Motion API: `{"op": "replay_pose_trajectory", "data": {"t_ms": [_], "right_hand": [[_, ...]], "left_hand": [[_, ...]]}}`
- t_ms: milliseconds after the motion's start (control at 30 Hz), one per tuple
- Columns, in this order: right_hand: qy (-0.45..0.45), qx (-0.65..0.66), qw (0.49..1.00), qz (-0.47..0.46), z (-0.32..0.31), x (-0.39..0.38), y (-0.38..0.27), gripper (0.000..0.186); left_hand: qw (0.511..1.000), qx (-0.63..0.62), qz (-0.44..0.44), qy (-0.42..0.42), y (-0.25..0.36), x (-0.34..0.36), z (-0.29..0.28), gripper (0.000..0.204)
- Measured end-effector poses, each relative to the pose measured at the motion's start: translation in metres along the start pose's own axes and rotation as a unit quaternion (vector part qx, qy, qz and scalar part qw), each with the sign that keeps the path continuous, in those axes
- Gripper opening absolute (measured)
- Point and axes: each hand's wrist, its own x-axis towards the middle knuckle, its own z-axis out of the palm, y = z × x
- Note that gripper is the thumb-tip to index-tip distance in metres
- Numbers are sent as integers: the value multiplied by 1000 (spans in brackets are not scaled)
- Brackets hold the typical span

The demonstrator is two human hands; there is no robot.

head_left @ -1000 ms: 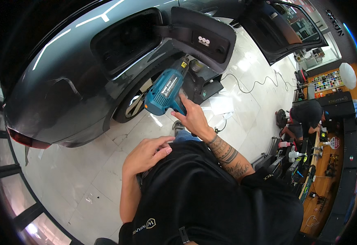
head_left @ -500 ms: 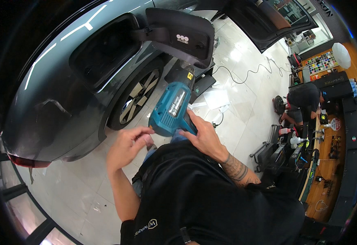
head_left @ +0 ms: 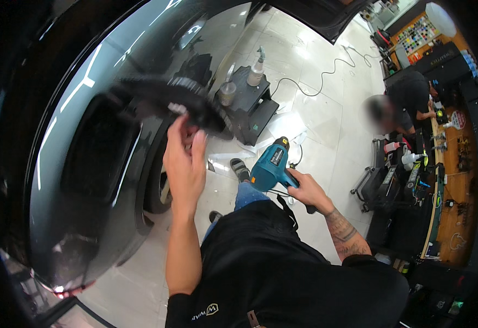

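Observation:
A teal heat gun (head_left: 269, 165) is in my right hand (head_left: 310, 192); the fingers wrap its handle, and its dark nozzle points away from me. My left hand (head_left: 185, 164) is raised at the open charging-port flap (head_left: 195, 105) of a dark grey car (head_left: 67, 213). Its fingertips touch the flap's near side, with the thumb standing apart from them. Motion blurs the flap. Behind it lies the dark recess (head_left: 99, 147) in the car's side panel, partly blurred too.
Ahead, a black step stool (head_left: 255, 104) holds a spray bottle (head_left: 256, 71) and a clear container (head_left: 227, 94). A cable (head_left: 326, 76) runs over the tiled floor. At right, a co-worker (head_left: 405, 101) bends by a wooden workbench (head_left: 452, 218) and a black cart (head_left: 378, 175).
My left hand has moved up and forward to the flap, which has swung partway toward the car. The heat gun has moved right and away from the flap. My view has shifted.

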Motion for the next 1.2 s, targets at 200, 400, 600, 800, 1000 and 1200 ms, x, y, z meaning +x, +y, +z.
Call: {"op": "replay_pose_trajectory", "data": {"t_ms": [200, 400, 600, 800, 1000, 1200], "right_hand": [[-37, -113, 993, -5, 16, 211, 118, 44], [-21, -357, 919, -163, 39, 441, 204, 34], [-111, -462, 858, -193, 5, 616, 210, 39], [-147, -381, 896, -174, 32, 711, 216, 45], [-22, -367, 914, -173, 60, 745, 286, 49], [219, -133, 931, -261, 75, 623, 189, 33]], "left_hand": [[986, -11, -107, 128, -16, -2, 36, 33], [908, -26, -228, 349, -80, -58, 35, 41], [828, 3, -333, 452, -86, -71, 28, 46], [753, -23, -371, 543, -37, -115, 16, 50], [760, -122, -359, 527, 9, -118, -21, 54], [772, -153, -316, 530, 6, -119, -34, 55]]}}
